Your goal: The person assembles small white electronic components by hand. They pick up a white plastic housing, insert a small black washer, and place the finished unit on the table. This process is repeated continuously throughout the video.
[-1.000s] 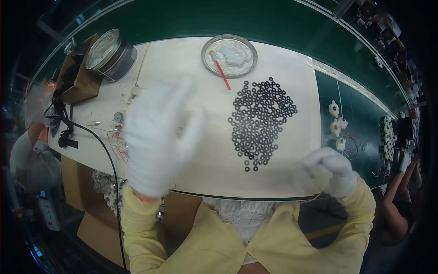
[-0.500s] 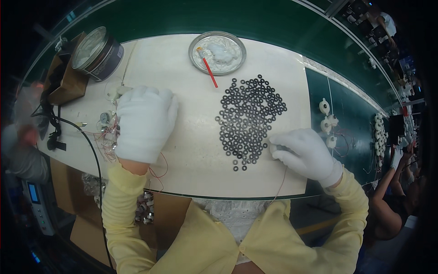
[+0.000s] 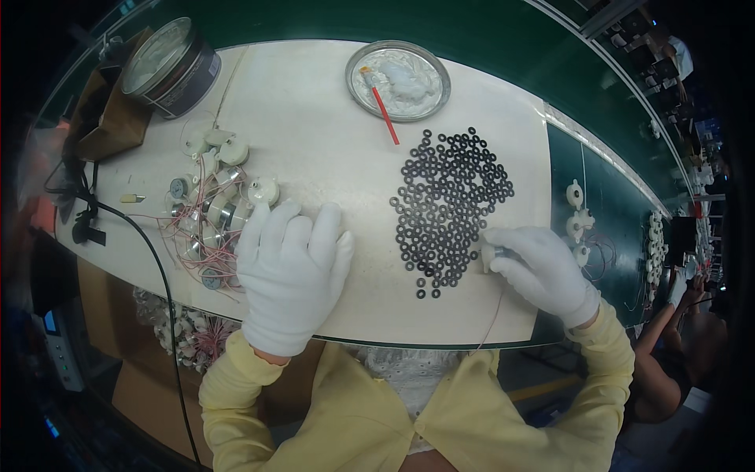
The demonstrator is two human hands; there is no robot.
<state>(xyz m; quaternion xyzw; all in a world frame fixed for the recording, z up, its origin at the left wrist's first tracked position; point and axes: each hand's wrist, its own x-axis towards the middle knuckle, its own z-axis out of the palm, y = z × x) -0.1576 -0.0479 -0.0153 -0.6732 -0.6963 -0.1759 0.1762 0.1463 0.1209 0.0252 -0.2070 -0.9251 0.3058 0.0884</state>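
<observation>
My left hand (image 3: pixel 291 279), in a white glove, is over the table with its fingers apart and nothing visible in them. It lies at the near right side of a pile of small cream-and-silver motors (image 3: pixel 220 208) with thin red wires. My right hand (image 3: pixel 543 271), gloved too, is closed on a small silvery motor (image 3: pixel 507 253), mostly hidden by the fingers; a thin wire trails below it to the table's edge. Just left of those fingers, many black rubber rings (image 3: pixel 448 204) are spread flat in a patch.
A round metal dish (image 3: pixel 429 110) of whitish paste holds a red-handled brush (image 3: pixel 385 116). A large tin (image 3: pixel 173 75) and a cardboard box (image 3: pixel 118 130) stand far left. A black cable (image 3: pixel 153 252) crosses the left edge. More white motors (image 3: pixel 578 220) lie right, on green.
My left hand has moved right and nearer to me, uncovering the pile of motors. My right hand stays beside the rings, and the silvery piece in it shows more. The view has shifted slightly.
</observation>
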